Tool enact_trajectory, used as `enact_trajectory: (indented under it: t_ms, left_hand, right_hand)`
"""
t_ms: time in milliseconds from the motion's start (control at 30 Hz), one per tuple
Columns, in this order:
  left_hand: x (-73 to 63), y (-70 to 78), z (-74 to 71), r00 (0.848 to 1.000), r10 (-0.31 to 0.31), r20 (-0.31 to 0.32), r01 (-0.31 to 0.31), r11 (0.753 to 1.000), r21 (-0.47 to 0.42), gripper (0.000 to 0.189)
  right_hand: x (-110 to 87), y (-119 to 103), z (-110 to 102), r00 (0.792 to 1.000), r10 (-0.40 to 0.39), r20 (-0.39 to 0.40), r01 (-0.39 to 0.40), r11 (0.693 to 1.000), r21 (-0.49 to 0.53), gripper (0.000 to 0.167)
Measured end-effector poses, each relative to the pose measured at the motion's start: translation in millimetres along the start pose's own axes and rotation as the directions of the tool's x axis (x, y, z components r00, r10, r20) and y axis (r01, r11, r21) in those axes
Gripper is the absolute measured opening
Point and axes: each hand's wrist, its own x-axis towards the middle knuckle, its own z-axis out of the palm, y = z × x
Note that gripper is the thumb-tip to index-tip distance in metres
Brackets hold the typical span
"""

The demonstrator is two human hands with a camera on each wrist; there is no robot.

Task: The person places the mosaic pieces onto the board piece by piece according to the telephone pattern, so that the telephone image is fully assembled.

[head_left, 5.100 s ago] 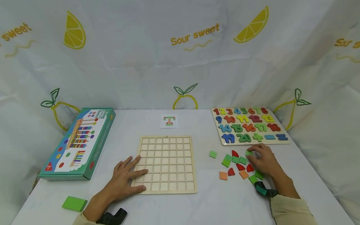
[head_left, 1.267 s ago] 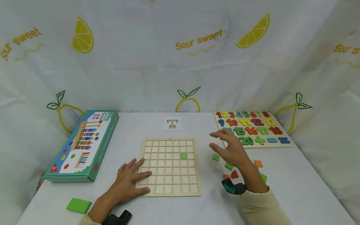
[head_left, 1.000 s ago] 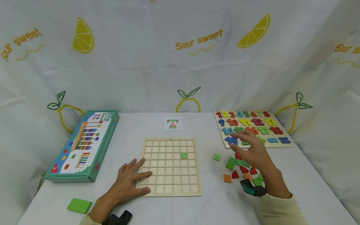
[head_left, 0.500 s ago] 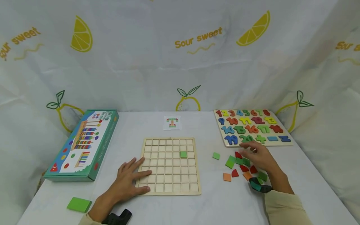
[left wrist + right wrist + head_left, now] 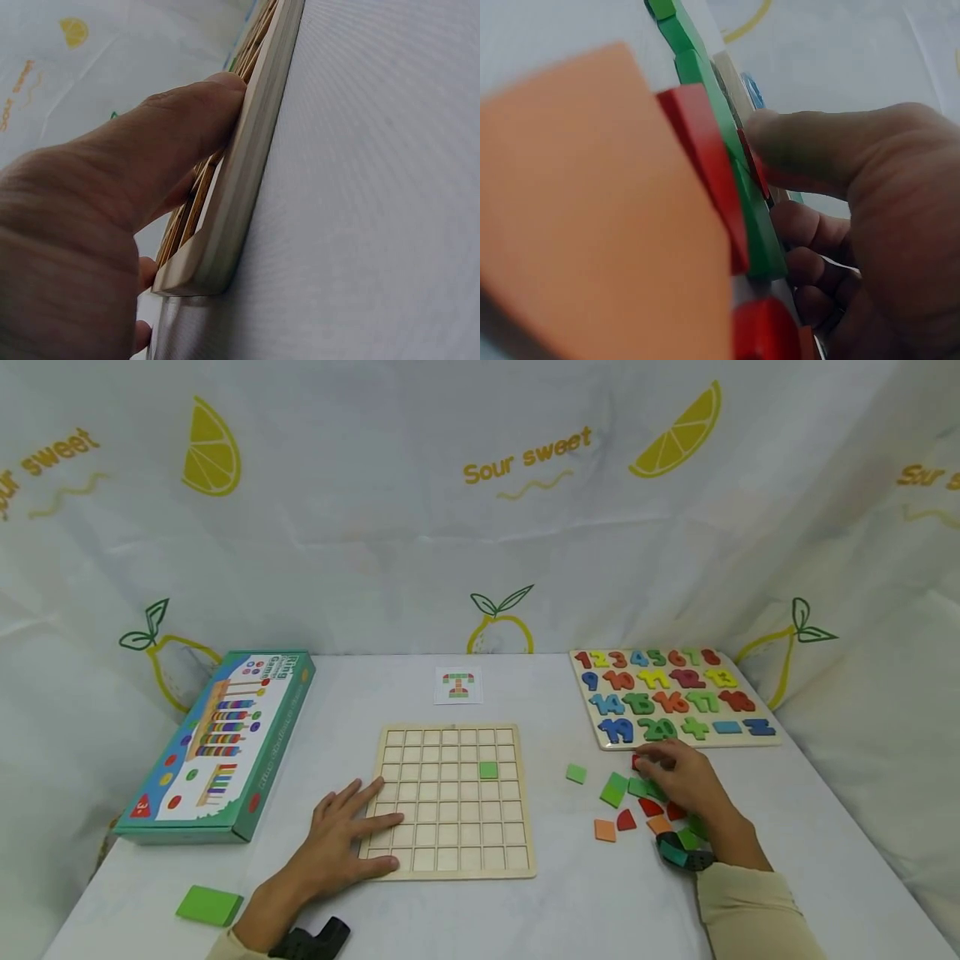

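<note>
My left hand [image 5: 326, 839] lies spread over the left edge of the wooden grid board [image 5: 460, 836]; in the left wrist view its thumb presses on the board's rim [image 5: 251, 150]. One green square tile [image 5: 488, 770] sits in a cell at the board's upper right. Over the loose pieces, my right hand [image 5: 682, 777] pinches a red quarter-round tile [image 5: 635, 762] at the far side of the pile. The right wrist view shows the thumb against that tile [image 5: 754, 169], with the other fingers curled behind it.
Beside the right hand lie green tiles [image 5: 613, 790], more red quarter-rounds [image 5: 626, 820] and orange squares [image 5: 604, 831]. A number puzzle board [image 5: 592, 739] stands behind them. A pattern card [image 5: 442, 697], a toy box [image 5: 217, 735] and a green block [image 5: 210, 906] are also on the table.
A green tile from the pile now sits in the grid. The right hand has drawn back right and down from beside the board to the pile, onto a red tile. The left hand keeps its place.
</note>
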Motion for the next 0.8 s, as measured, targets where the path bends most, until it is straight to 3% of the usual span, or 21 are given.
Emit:
enact_trajectory:
  t_ms: [333,467,600,733,800]
  left_hand:
    - [0.2,0.4,0.0,1.0,-0.003,-0.001,0.003,1.0,-0.003,0.056]
    - [0.3,-0.1,0.0,1.0,-0.006,0.0,0.006,1.0,-0.007,0.056]
    - [0.0,-0.1,0.5,1.0,-0.008,0.007,0.008,1.0,-0.004,0.057]
    - [-0.3,0.3,0.6,1.0,-0.016,0.013,0.016,1.0,-0.002,0.058]
    - [-0.5,0.5,0.3,1.0,-0.018,0.013,0.018,1.0,-0.009,0.058]
  right_hand:
    - [1.2,-5,1,0.999,-0.023,0.028,0.025,0.997,-0.076,0.034]
    - [-1.9,-11,-5,1.0,-0.013,0.017,0.014,0.998,-0.061,0.035]
    - [-8.5,-23,-15,0.996,-0.032,-0.083,0.028,0.998,-0.048,0.033]
    - [-14.1,-46,-27,0.968,-0.155,-0.198,0.147,0.988,-0.051,0.031]
    - [-15.7,-62,-32,0.951,-0.222,-0.216,0.222,0.975,-0.026,0.032]
